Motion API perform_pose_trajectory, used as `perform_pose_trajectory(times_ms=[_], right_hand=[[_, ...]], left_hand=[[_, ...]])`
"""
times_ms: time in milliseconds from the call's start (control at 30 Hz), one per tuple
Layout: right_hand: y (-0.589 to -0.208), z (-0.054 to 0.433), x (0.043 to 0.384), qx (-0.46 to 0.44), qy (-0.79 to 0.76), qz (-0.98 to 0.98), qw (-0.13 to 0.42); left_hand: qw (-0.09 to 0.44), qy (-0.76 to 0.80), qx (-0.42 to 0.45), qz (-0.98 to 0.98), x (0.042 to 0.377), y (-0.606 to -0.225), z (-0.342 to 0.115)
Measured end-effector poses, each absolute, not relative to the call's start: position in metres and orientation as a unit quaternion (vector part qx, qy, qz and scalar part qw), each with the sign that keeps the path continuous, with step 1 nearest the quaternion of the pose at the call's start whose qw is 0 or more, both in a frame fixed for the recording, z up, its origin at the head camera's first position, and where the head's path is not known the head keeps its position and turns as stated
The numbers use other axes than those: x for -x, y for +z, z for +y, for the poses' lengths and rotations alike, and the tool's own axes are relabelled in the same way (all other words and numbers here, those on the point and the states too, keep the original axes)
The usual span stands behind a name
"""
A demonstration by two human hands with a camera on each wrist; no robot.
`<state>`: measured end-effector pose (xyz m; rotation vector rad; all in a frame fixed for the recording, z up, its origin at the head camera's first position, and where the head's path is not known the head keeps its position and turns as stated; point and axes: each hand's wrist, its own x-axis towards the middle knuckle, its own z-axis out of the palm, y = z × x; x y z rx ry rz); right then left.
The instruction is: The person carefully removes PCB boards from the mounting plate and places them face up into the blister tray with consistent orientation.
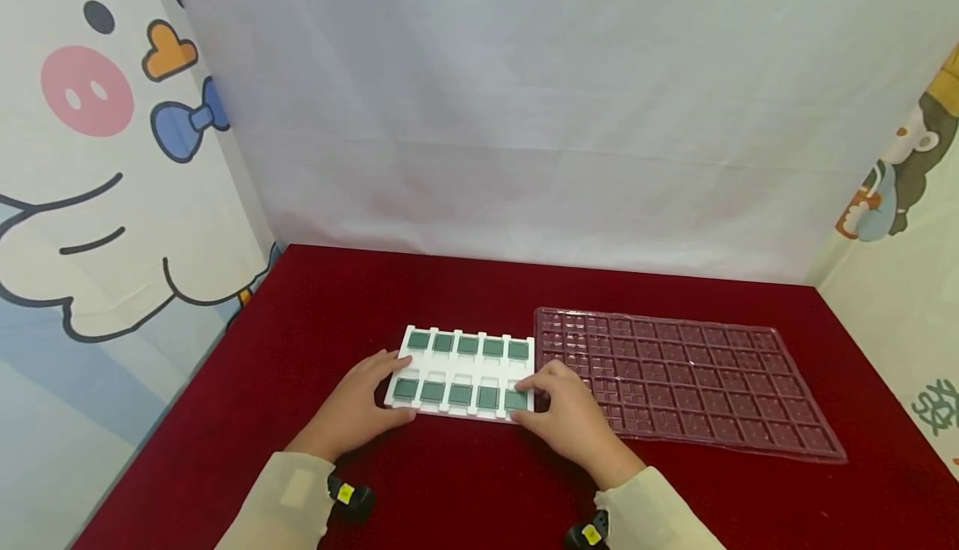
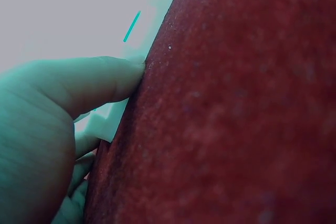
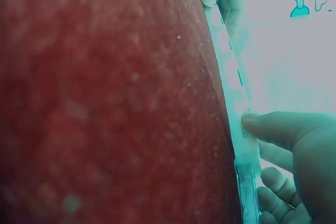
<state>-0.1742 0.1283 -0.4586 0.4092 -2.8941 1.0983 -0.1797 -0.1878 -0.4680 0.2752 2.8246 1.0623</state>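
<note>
A white tray (image 1: 438, 364) lies on the red cloth, with green ridged square pieces set in two rows of slots. My left hand (image 1: 358, 404) holds the tray's left end, thumb at the front edge and fingers by the left side. In the left wrist view the thumb (image 2: 113, 77) presses against the white edge. At the front right slot, my right hand (image 1: 567, 417) pinches a green square piece (image 1: 515, 401) between thumb and index finger. The right wrist view shows that thumb (image 3: 273, 127) at the tray's edge; the piece is mostly hidden there.
A clear plastic tray (image 1: 678, 367) with many square pockets lies just right of the white tray, partly behind my right hand. The red cloth (image 1: 449, 492) covers the table. A white curtain (image 1: 524, 117) hangs behind, with printed cartoon curtains at both sides.
</note>
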Motion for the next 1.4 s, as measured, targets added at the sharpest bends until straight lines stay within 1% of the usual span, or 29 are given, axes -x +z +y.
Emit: perform_pose_trajectory(times_ms=[767, 1033, 1400], right_hand=[[-0.453, 0.129, 0.174, -0.123, 0.379, -0.917, 0.002], [-0.45, 0.136, 0.172, -0.121, 0.384, -0.915, 0.013], [-0.449, 0.154, 0.165, -0.103, 0.374, -0.922, 0.005]], left_hand=[[0.055, 0.347, -0.093, 0.932, 0.18, -0.466, -0.191], [0.055, 0.347, -0.094, 0.932, 0.18, -0.466, -0.192], [0.059, 0.347, -0.092, 0.932, 0.181, -0.469, -0.19]])
